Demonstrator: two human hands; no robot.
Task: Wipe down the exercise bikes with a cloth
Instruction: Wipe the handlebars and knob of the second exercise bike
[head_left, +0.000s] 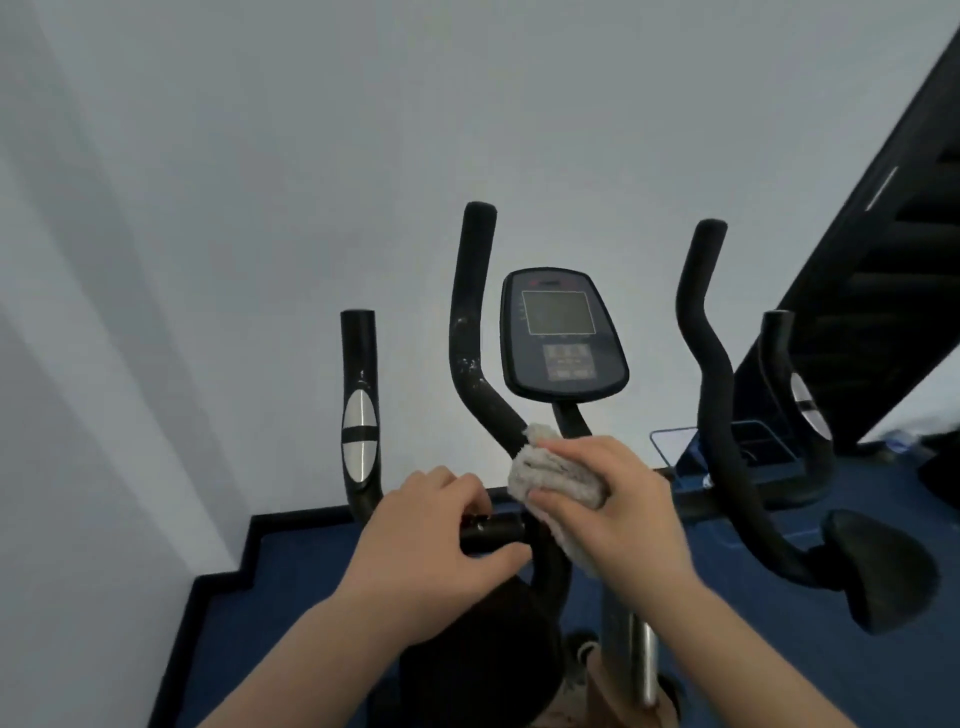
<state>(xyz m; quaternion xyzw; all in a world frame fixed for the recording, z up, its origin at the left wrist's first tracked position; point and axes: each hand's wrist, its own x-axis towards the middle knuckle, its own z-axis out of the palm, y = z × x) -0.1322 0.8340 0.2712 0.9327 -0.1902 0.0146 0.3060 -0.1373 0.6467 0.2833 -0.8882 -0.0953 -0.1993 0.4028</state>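
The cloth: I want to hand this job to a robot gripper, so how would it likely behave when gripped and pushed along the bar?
The cloth is probably floppy: it bunches under the right hand and a flap hangs below. It looks light and nubby, so likely grips the left handlebar rather than sliding.

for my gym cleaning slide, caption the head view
Right hand presses a grey cloth on the black handlebar; left hand grips the crossbar.
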